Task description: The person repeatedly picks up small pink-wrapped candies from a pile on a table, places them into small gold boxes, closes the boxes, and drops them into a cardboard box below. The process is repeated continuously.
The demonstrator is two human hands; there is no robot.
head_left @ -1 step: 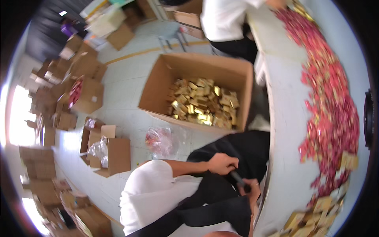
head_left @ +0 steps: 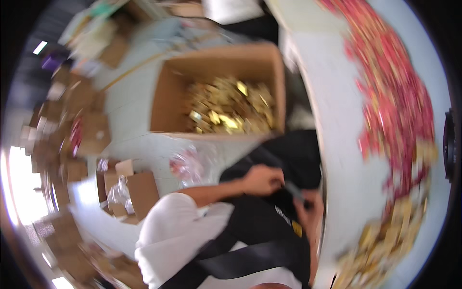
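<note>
My left hand (head_left: 263, 179) is curled closed over my lap, gripping one end of a short, dark grey, strip-like thing (head_left: 293, 191). At its other end is my right hand (head_left: 310, 209), fingers bent around it beside the table edge. Motion blur hides what kind of thing it is. Beneath both hands lies black cloth (head_left: 288, 156) over my legs. Ahead of my knees, a large open cardboard box (head_left: 168, 96) holds many small gold-wrapped pieces (head_left: 231, 103).
To my right runs a white table (head_left: 337, 120) with a long heap of pink-red packets (head_left: 390, 91) and gold packets (head_left: 385, 236) nearer me. A clear plastic bag (head_left: 192, 166) and an open carton (head_left: 143, 192) sit on the floor. Another person (head_left: 233, 12) is at the far side.
The whole view has shifted, with the big box now farther left and higher in the picture. Both hands still grip the dark strip. The other person's hand has left the view.
</note>
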